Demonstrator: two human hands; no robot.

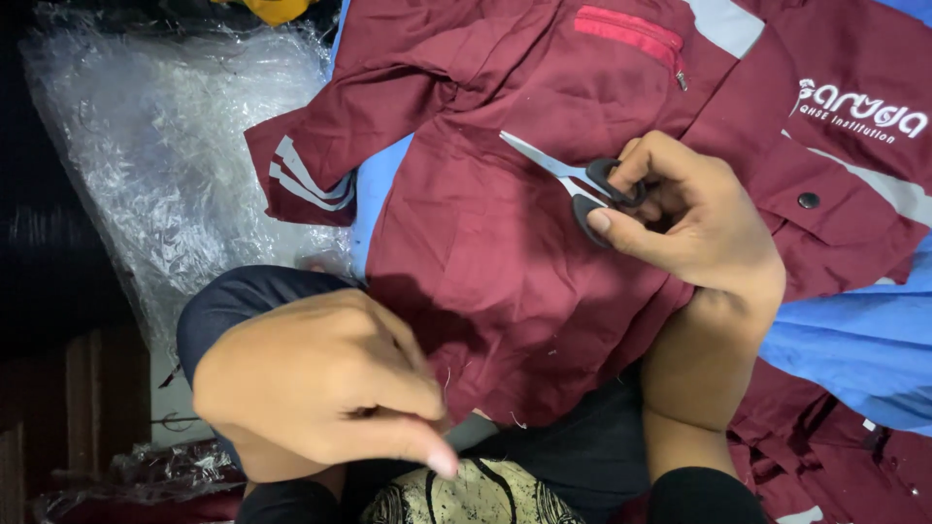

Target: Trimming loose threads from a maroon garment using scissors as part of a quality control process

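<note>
Here the right hand [694, 218] grips steel-bladed scissors [573, 180] over maroon cloth [505, 262].

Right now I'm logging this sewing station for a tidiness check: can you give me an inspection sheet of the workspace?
Surface: blue cloth under the work, partly covered.
Job's things: maroon jacket spread over the lap; black-handled scissors, blades shut, pointing left.
Clutter: crumpled clear plastic sheet on the left; more maroon garments at lower right.
Hands: right hand holds the scissors by the handles; left hand pinches at the jacket's lower edge.
Cables: nothing seen.
Surroundings: dark floor area at left; yellow object at the top edge.
</note>
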